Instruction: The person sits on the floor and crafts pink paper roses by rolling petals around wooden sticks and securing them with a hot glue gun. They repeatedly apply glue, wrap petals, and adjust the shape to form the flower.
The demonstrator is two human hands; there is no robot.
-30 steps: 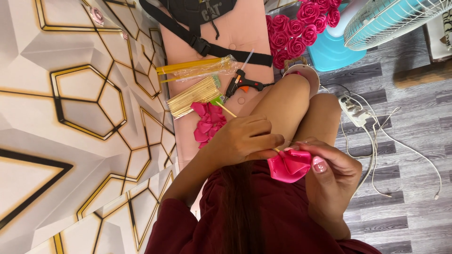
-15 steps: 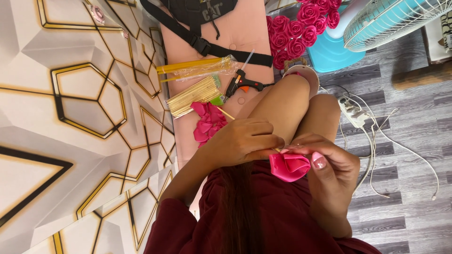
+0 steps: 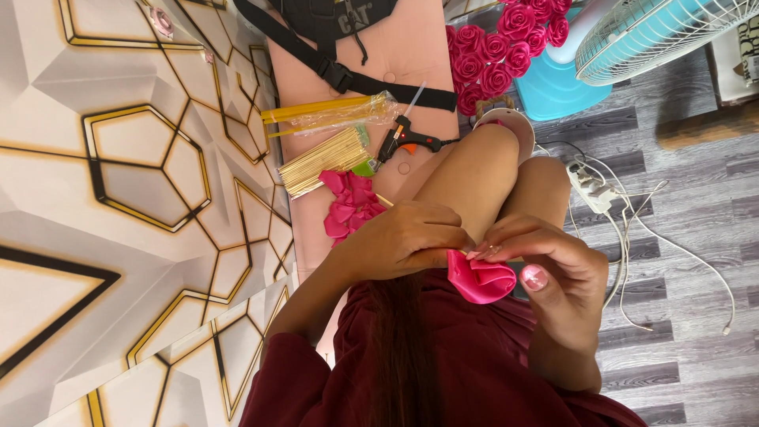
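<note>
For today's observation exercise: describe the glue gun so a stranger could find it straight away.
Start at the long pink cushion running along the patterned wall. Partway down it, just above the person's knee, lies the glue gun. It is the only black tool there, with an orange trigger, unlike the yellow sticks and pink petals beside it.

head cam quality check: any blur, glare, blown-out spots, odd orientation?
Head view: evenly lit, soft daylight, no hard shadows. Both hands, left and right, and the pink ribbon are sharp, no motion blur. Mild glare on the glossy wall panels; the fan at the top right is bright, cropped by the frame. The scene looks rotated, floor running along the right side.
</note>
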